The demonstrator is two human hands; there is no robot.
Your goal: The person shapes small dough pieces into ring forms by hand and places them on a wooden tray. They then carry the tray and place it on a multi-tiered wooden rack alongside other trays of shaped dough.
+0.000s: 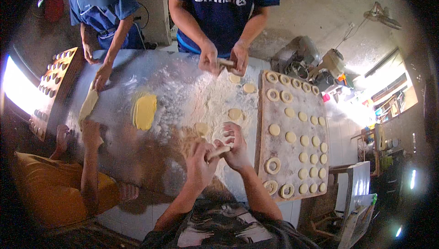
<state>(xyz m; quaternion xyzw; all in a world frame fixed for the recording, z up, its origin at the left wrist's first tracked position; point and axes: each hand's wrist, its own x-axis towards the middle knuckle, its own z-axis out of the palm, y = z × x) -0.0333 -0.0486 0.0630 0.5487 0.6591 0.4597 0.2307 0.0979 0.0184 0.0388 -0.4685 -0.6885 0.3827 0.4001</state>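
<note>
Close in front of me, a small pale piece of dough (218, 152) is pinched between my two hands, seen edge-on. My left hand (200, 161) has its fingers curled round the left end. At the other end, my right hand (237, 152) grips it with the thumb side, its other fingers bent and partly raised. Just beyond my hands, one flat dough disc (201, 128) and another dough disc (234, 114) lie on the floured metal table (176, 169). Farther off are two more small pieces of dough, near the opposite person's hands.
On the right, a floured board (289, 157) bears several dough discs and rings. A yellow slab of soft fat (145, 111) lies left of centre. Opposite, a person (223, 20) handles dough; two people at left touch a long dough strip (88, 105). Another board (55, 84) stands far left.
</note>
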